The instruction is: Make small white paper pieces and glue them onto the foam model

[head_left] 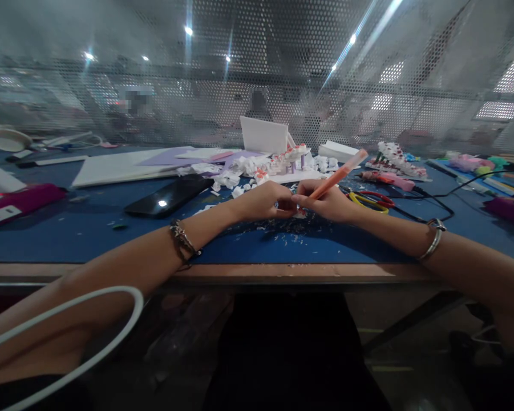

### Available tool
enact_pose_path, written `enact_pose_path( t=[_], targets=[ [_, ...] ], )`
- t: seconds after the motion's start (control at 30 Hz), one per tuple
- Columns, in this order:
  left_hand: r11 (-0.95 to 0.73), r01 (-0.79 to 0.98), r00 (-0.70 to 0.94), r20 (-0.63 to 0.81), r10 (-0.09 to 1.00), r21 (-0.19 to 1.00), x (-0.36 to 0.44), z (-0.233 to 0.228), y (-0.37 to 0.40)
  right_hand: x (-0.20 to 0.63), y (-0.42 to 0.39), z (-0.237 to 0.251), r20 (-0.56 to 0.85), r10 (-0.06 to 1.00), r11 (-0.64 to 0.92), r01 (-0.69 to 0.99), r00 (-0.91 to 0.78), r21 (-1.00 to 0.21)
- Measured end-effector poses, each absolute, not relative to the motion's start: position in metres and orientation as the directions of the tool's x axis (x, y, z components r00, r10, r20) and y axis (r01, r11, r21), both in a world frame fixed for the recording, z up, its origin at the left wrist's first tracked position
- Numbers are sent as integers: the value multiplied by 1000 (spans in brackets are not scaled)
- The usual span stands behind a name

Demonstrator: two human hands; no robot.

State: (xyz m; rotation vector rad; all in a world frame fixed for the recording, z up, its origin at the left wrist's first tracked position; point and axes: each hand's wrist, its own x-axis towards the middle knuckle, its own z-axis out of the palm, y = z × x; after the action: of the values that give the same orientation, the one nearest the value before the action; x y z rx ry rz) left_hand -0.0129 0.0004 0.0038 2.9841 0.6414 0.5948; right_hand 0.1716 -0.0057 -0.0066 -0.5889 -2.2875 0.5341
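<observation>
My right hand (328, 200) is closed around a slim orange pen (336, 178). Its pale, translucent end points up to the right, while its lower end is hidden by my fingers. My left hand (266, 201) is pinched, its fingertips meeting those of the right hand. A tiny white and red piece (300, 213) shows just below the fingertips; whether the left fingers grip it is unclear. Just behind the hands stands a small white model (297, 162) with red dots and purple posts. White shavings (288, 237) litter the blue tabletop (111, 242) under both hands.
Crumpled white scraps (226, 178) and a black phone (169, 197) lie left of the hands. On the right are yellow-handled scissors (370, 202), a glue gun (389, 180) with a black cord, and another red-and-white model (396, 160). A perforated screen (282, 68) rises behind the table.
</observation>
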Motion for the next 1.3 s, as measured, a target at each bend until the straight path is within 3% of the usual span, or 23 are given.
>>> enact_pose_path(
  t=[0.2, 0.33, 0.5, 0.63, 0.77, 0.93, 1.3],
  targets=[
    [-917, 385, 849, 352, 395, 101, -12, 3, 2, 171, -7, -6, 560, 576, 805, 296, -596, -514],
    [-915, 399, 856, 335, 393, 54, -13, 4, 1, 172, -6, -7, 507, 536, 809, 238, -675, -538],
    [-927, 374, 877, 312, 364, 31, -14, 5, 1, 172, -5, -7, 534, 578, 797, 289, -617, -530],
    [-923, 385, 877, 321, 359, -21, -14, 4, 3, 172, -6, -7, 459, 570, 781, 275, -681, -561],
    [-934, 357, 890, 307, 338, -7, -14, 3, 4, 172, -4, -8, 516, 602, 777, 299, -609, -554],
    [-930, 367, 883, 315, 348, -3, -14, 3, 3, 173, -4, -8, 450, 591, 760, 275, -669, -588],
    [-936, 351, 896, 294, 332, -15, -13, 5, 1, 173, -5, -7, 459, 568, 778, 263, -684, -571]
  ],
)
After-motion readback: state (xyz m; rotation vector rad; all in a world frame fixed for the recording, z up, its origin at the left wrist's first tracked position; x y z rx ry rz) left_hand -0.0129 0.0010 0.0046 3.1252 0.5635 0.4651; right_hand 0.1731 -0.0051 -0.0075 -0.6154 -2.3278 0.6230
